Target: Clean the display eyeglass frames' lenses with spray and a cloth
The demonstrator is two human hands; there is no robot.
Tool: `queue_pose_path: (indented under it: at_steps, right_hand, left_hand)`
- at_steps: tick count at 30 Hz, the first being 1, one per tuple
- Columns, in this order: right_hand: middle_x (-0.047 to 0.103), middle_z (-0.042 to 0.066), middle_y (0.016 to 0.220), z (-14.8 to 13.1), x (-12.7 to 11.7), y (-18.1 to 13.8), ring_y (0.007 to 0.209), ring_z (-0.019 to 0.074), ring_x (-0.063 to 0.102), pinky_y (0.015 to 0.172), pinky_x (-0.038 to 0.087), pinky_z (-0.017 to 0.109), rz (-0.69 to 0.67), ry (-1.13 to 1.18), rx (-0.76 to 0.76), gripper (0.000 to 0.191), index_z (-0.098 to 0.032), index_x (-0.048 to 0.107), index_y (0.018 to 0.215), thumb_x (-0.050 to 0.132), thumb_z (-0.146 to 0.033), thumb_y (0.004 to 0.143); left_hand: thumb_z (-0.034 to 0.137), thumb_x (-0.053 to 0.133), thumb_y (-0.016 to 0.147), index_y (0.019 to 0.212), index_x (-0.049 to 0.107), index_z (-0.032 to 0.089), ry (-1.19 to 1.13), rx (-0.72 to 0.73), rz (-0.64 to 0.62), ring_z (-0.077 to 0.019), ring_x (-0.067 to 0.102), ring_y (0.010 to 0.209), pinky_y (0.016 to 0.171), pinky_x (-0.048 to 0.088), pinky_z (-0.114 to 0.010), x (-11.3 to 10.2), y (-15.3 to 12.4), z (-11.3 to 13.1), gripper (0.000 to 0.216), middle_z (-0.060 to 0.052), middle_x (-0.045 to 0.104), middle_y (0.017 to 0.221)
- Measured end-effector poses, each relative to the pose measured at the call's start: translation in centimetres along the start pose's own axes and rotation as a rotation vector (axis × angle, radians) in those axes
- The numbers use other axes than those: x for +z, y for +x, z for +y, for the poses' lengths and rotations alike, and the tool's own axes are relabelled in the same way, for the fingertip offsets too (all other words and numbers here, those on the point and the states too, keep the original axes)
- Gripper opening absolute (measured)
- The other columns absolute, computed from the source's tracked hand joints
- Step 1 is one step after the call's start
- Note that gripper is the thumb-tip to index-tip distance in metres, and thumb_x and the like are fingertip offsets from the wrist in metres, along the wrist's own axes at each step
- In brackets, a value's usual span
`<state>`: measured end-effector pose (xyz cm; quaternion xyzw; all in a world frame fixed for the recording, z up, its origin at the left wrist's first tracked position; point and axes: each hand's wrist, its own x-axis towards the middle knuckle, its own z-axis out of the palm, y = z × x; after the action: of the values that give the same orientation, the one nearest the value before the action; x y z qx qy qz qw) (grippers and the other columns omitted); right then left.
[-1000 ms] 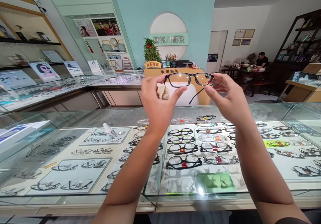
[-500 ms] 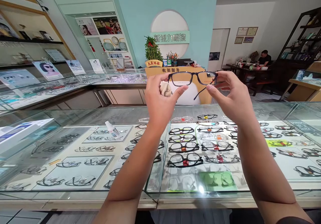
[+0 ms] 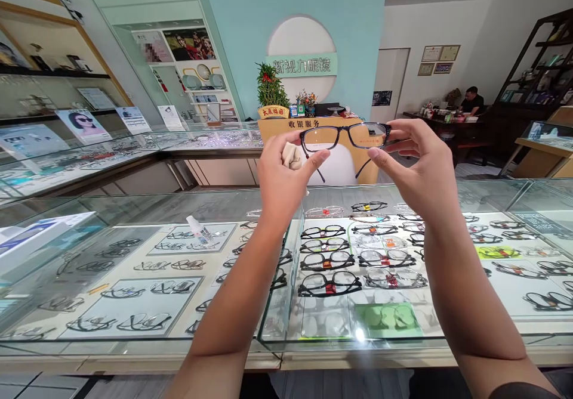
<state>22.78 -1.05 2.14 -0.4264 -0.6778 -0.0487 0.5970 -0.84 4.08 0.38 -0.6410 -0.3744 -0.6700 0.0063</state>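
Note:
I hold a pair of dark-framed glasses up at chest height above the glass display counter. My left hand pinches the left end of the frame and also has a beige cloth tucked in its fingers. My right hand grips the right end of the frame, thumb below and fingers above. Both temple arms hang down and back toward me.
Under the counter glass lie several rows of glasses. A small spray bottle rests on the glass at the left. A cashier desk with a plant stands behind. A person sits at a table far right.
The glasses have risen slightly and the left temple arm has swung open, so both arms now hang down. The hands have moved a little apart.

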Motion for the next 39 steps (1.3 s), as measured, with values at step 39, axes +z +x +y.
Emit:
queue_pose_path:
  at_steps: [39]
  right_hand:
    - [0.080,0.009,0.119,-0.2,0.4,-0.1,0.105,0.0282,0.077,0.096,0.064,0.050,0.068,0.018,-0.082,0.036,-0.029,0.076,0.126,0.082,-0.039,0.092]
  left_hand:
    - [0.063,0.090,0.074,0.116,0.078,0.024,-0.017,-0.176,-0.157,-0.0243,0.069,0.094,0.084,0.054,-0.038,-1.3,0.9,0.2,0.058,-0.006,0.077,0.107]
